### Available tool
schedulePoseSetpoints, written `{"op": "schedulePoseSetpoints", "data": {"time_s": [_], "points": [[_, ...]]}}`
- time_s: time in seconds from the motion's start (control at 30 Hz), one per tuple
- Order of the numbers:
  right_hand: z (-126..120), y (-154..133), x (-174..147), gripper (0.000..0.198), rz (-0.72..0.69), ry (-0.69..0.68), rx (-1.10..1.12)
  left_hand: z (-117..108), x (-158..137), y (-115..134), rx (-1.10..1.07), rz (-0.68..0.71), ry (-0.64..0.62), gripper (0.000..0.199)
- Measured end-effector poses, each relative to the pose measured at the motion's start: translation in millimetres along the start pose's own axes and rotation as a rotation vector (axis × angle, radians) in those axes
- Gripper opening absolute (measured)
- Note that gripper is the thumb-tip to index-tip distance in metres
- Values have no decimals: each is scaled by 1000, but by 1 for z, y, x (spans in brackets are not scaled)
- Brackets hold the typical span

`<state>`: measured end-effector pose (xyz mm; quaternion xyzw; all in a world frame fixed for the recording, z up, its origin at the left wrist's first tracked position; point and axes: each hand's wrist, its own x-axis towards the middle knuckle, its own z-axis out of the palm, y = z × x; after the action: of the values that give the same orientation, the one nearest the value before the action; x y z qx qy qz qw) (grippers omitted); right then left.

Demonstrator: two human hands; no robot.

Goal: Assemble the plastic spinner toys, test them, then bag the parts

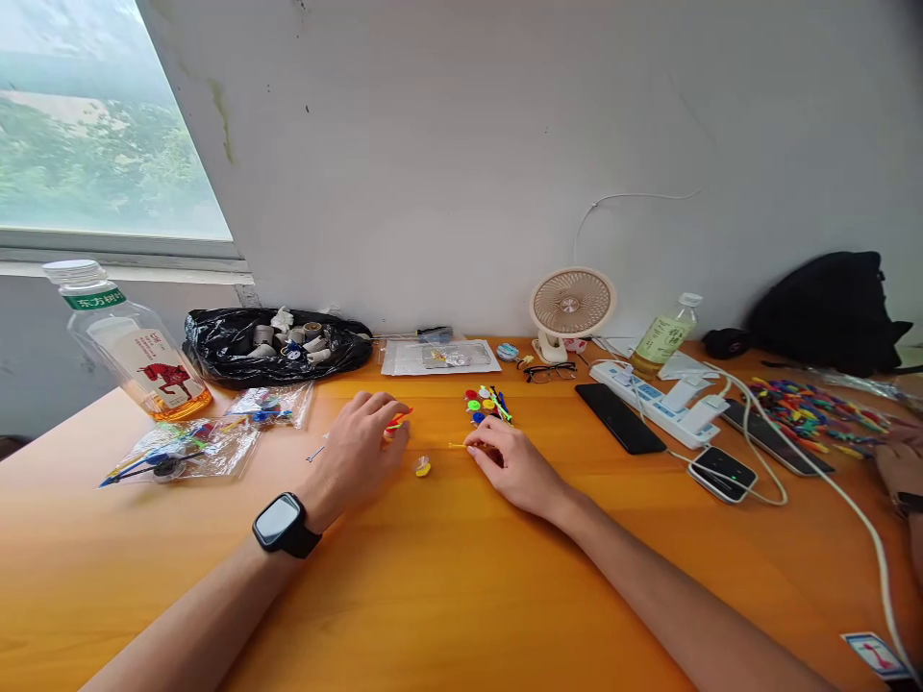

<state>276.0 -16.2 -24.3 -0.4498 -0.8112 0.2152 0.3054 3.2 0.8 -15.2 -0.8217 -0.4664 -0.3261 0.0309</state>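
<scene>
My left hand, with a black watch on its wrist, hovers over small red and yellow plastic pieces. Its thumb and fingers are apart, and the pieces show in the gap, partly hidden. My right hand pinches a thin yellow plastic stick between thumb and fingertips. On the table between both hands lies a small piece, yellow and clear. Just beyond my right hand sits a cluster of round coloured discs and thin sticks. A small dark wrench-shaped piece lies left of my left hand.
At left stand a large tea bottle, plastic bags of parts and a black bag of scraps. A fan, power strip, black phone and cables are beyond and right. Another person's hand is near coloured pieces.
</scene>
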Motion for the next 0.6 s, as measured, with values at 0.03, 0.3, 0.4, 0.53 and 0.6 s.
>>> {"op": "schedulePoseSetpoints", "data": {"time_s": [0.03,0.3,0.4,0.53,0.6], "points": [[0,-1,0,17,-2,7,-13,-2,0,5,-49,24,-36,20],[0,3,5,18,2,142,70,4,-7,28,-454,-46,-272,21],[2,2,6,19,-17,187,138,9,-6,28,-615,-145,-284,27],[4,-2,6,24,1,198,217,15,-4,27,-559,-85,-286,26],[5,-4,6,21,31,185,261,18,-5,26,-497,-49,-234,28]]}}
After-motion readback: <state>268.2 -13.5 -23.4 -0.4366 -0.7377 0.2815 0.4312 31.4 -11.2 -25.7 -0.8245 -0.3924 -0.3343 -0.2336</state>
